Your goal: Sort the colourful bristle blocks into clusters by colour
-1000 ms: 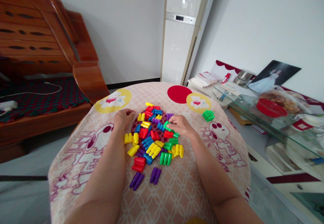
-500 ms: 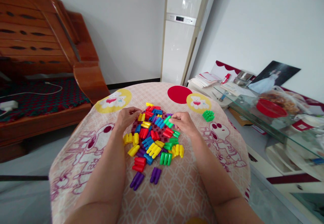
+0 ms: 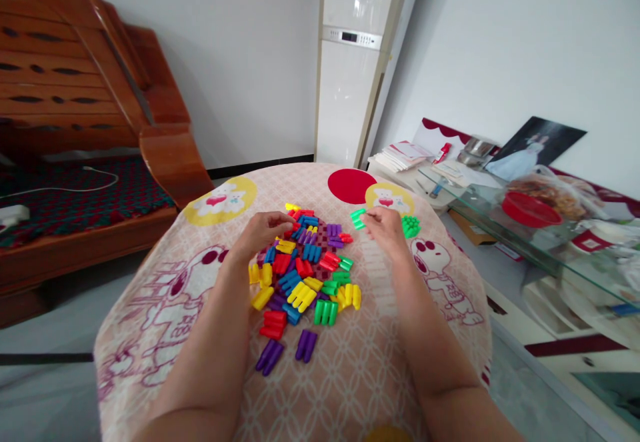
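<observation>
My right hand [image 3: 386,229] pinches a green toy block made of joined rounded tubes [image 3: 357,218], held to the right of the pile. Close by on the cloth is a green cluster of blocks [image 3: 411,227]. My left hand [image 3: 264,234] reaches over the left back of the pile, fingers bent together by a red block [image 3: 291,229]; what lies under its fingertips is hidden. Below lie yellow blocks [image 3: 302,297], blue blocks [image 3: 289,282], purple blocks [image 3: 270,357] and a three-tube green block [image 3: 325,312].
A patterned cloth [image 3: 345,389] covers the round table. To the left stands a wooden bench [image 3: 165,142]. On the right, a glass shelf [image 3: 480,212] carries a red bowl [image 3: 531,209], papers and bags. A tall white cabinet-like unit [image 3: 347,95] stands behind the table.
My right hand has lifted the green block off the pile and carried it right, towards the green cluster. My left hand has moved slightly right over the pile, covering a yellow block.
</observation>
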A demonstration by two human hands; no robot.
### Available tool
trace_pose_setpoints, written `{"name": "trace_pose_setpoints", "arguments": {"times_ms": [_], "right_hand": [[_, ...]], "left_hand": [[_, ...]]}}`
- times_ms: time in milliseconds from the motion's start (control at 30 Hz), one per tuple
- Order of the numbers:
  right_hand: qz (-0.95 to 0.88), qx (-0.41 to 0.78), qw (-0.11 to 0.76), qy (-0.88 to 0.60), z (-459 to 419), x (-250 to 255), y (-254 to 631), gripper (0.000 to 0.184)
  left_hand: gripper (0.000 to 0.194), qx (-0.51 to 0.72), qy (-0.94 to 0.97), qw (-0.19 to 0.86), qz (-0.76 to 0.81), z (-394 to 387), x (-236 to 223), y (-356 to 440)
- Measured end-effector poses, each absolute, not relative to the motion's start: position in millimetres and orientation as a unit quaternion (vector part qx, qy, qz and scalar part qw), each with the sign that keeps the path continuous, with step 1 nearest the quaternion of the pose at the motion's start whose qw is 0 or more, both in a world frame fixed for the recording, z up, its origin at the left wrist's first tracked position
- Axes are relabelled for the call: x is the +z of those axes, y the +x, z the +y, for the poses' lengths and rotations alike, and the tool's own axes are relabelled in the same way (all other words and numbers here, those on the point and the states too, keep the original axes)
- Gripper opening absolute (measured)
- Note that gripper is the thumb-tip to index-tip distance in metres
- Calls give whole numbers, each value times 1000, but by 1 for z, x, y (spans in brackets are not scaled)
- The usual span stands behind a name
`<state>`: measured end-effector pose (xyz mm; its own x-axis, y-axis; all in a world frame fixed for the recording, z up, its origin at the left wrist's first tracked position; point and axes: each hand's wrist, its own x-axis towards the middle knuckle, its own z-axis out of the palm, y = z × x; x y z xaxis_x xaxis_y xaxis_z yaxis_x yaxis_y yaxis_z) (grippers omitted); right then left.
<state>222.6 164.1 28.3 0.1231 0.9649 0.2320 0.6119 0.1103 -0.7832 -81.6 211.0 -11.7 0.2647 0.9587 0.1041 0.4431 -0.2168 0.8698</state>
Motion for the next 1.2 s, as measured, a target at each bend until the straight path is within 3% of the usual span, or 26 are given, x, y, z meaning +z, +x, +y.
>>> {"name": "trace_pose_setpoints", "arguments": {"times_ms": [133, 267, 600, 867, 1033, 1100, 1200], "right_hand": [[-503, -35, 314, -805, 159, 42, 296, 32], [-415, -96, 224, -876, 147, 36, 335, 36], [-434, -35, 137, -890, 159, 2, 345, 39], [-471, -38, 158, -867, 160, -4, 349, 43], [-503, -57, 216, -835, 160, 24, 327, 33], [-592, 8, 224, -774, 157, 38, 301, 28], [-749, 151, 164, -624, 148, 50, 250, 18]], "left_hand": [[38, 379, 646, 310, 586, 217, -21, -98], [37, 419, 594, 323, 606, 221, -30, -105], [33, 435, 559, 342, 617, 226, -47, -107], [37, 425, 566, 332, 624, 230, -54, -110], [35, 419, 556, 338, 633, 227, -54, -110], [33, 410, 558, 332, 641, 227, -53, -110], [31, 401, 561, 329, 645, 227, -54, -111]]}}
